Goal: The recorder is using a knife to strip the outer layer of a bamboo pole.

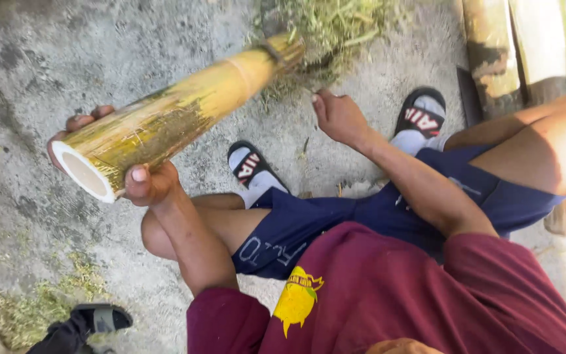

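Bamboo pole [178,115] in left grip [145,183], lifted

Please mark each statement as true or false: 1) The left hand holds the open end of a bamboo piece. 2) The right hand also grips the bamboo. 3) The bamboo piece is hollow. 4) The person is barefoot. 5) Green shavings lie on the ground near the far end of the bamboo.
1) True. The left hand holds the bamboo piece at its cut, open end.
2) False. The right hand is off the bamboo, apart from it, over the concrete ground.
3) True. The near end shows a pale ring around an empty core.
4) False. The person wears black sandals over light socks.
5) True. A pile of green shavings lies by the far end.
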